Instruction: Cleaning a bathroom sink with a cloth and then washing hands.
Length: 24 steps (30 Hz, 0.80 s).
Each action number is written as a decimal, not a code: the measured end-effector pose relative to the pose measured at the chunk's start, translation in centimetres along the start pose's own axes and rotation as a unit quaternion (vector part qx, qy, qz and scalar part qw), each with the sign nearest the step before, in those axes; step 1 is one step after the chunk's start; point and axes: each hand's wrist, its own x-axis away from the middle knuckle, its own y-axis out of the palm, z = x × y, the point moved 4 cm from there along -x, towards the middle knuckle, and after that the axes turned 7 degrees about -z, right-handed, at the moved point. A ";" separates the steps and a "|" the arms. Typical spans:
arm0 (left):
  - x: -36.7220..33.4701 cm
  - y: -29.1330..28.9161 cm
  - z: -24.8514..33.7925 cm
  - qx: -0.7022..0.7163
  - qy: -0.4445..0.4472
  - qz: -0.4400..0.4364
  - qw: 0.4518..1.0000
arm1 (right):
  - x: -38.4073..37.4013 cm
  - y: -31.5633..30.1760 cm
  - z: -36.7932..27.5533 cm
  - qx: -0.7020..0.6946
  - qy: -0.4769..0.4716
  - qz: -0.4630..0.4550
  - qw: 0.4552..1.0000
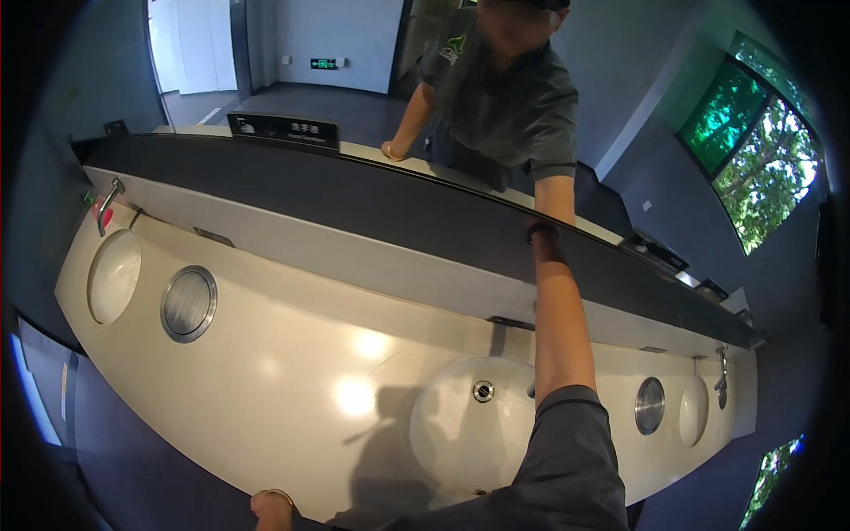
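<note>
My left hand [271, 506] rests at the front edge of the cream washbasin counter [274, 416]. It looks closed, its knuckles rounded, with a thin band at the wrist and nothing visible in it. My right forearm [565, 327] stretches across the counter, over the right side of the round middle basin [460, 434], to the dark ledge [398, 217] under the mirror. A dark wristband [541, 232] shows near its far end. Beyond that the right hand is hidden, so its fingers cannot be seen. A small part of a tap [531, 389] peeks out beside the forearm.
Left stand a basin [115, 276], a metal tap [108, 208] and a round steel counter lid [189, 303]. Right are another steel lid [650, 405], a basin [693, 409] and a tap [722, 376]. The mirror reflects my arms and a window [753, 146]. A dark sign [283, 131] appears at the mirror's lower edge.
</note>
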 end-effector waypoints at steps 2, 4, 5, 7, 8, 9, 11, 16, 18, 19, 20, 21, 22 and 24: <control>-1.3 2.4 -0.2 -0.111 0.024 -0.141 0.983 | -1.8 1.2 0.9 0.011 -0.022 0.000 1.000; 3.5 1.1 -0.1 0.018 0.058 0.061 0.996 | -2.8 3.8 0.5 0.029 -0.039 -0.001 0.999; 5.0 0.4 0.4 0.017 0.059 0.059 0.996 | -3.5 4.8 -0.2 0.036 -0.048 0.000 0.998; 7.2 -0.6 0.3 0.149 -0.031 -0.127 0.980 | -2.5 6.4 -0.4 0.051 -0.062 -0.006 0.997; 9.5 -0.8 1.3 0.133 -0.027 -0.134 0.982 | -1.9 6.4 0.4 0.071 -0.061 -0.005 0.996; 12.1 -1.0 2.3 0.106 -0.021 -0.084 0.991 | -2.7 6.6 0.2 0.092 -0.062 -0.001 0.994; 10.7 -2.0 1.6 0.099 -0.026 -0.010 0.995 | -0.7 5.9 -3.0 0.058 -0.113 -0.065 0.990; 5.3 -0.9 -0.6 0.220 0.013 -0.061 0.974 | 4.2 -2.7 -1.2 -0.013 -0.170 -0.159 0.972; 6.6 -1.3 0.1 0.237 0.017 -0.079 0.968 | 3.5 -5.5 4.0 0.052 -0.109 -0.153 0.981; 7.5 -0.8 0.7 0.241 0.021 -0.096 0.965 | 2.9 -6.1 9.1 0.035 -0.094 -0.128 0.987; 8.4 0.1 1.1 0.241 0.024 -0.118 0.963 | 1.9 -7.0 15.7 0.110 -0.068 -0.090 0.987; 8.9 0.5 1.2 0.244 0.025 -0.134 0.960 | 1.3 -7.4 19.7 0.180 -0.047 -0.056 0.981; 8.9 0.3 1.0 0.257 0.025 -0.142 0.956 | 0.8 -6.7 19.7 0.176 -0.052 -0.059 0.981; 8.5 -0.4 0.7 0.236 0.029 -0.100 0.966 | -0.3 -6.1 20.6 0.137 0.075 -0.025 0.987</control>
